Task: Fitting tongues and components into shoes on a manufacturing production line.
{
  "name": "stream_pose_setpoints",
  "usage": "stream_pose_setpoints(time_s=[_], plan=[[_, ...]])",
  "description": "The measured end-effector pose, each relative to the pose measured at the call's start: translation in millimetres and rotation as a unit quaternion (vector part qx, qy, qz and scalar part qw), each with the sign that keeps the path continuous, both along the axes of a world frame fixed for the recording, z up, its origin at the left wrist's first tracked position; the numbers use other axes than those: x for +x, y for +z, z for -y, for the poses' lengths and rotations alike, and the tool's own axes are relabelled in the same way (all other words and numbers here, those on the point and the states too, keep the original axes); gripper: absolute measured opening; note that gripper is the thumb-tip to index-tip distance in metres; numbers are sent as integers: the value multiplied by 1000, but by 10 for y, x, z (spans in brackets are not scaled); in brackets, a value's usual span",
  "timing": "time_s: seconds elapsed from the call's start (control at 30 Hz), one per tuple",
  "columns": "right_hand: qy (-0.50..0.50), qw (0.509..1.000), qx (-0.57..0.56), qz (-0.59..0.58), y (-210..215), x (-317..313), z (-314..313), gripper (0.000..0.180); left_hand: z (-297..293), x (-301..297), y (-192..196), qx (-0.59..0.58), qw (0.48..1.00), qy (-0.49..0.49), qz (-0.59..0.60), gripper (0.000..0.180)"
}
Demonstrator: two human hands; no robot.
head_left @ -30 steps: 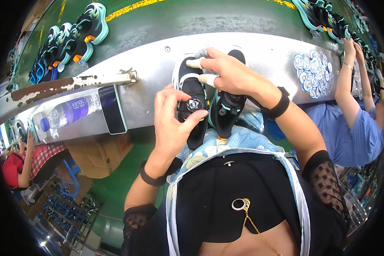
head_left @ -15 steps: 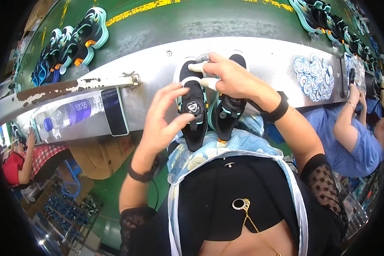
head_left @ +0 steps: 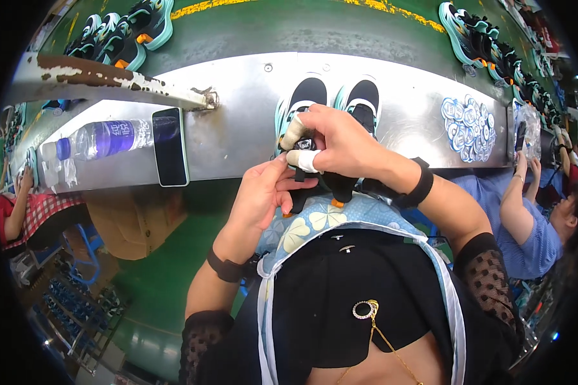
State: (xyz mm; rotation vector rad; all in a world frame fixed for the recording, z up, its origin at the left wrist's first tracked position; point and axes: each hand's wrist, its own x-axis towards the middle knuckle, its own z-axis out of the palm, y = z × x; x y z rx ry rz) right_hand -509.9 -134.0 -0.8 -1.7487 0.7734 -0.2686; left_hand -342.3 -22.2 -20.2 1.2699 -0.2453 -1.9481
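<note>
Two black, white and teal sports shoes stand side by side on the metal bench, toes pointing away from me: a left shoe (head_left: 307,91) and a right shoe (head_left: 364,93). My right hand (head_left: 343,141), with pale covers on its thumb and forefinger, pinches around a round black dial (head_left: 304,145) on the left shoe's tongue. Below it, my left hand (head_left: 261,192) is closed at the near side of that tongue, fingertips close to the right hand's covered ones. Both hands partly hide this shoe's upper, and the right forearm covers part of the other shoe.
On the metal bench (head_left: 237,147) a phone (head_left: 169,147) and a plastic bottle (head_left: 109,139) lie to the left, below a chipped metal bar (head_left: 128,80). Round blue-white stickers (head_left: 469,128) are heaped at right. Shoe rows (head_left: 488,51) stand beyond; people work at both sides.
My right hand has come nearer to me, from the shoe's front to the dial. The left hand, spread beside the dial before, has dropped lower and closed at the tongue.
</note>
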Motion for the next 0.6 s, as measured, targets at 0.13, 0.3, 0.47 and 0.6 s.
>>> stream_pose_setpoints(time_s=[0.13, 0.3, 0.47, 0.6], plan=[[44, 998, -34, -41, 128, -120, 55, 38, 16, -21, -16, -2, 1000, 11, -2, 41], [16, 998, -54, -29, 226, -229, -29, 46, -2, -60, 44, 0, 1000, 10, 20, 47], [-7, 991, -134, 13, 71, -242, -97, 39, -7, -72, 18, -2, 999, 8, 33, 47], [33, 986, -157, -55, 60, -292, -152, 43, -12, -84, 13, 1, 999, 34, 19, 42]])
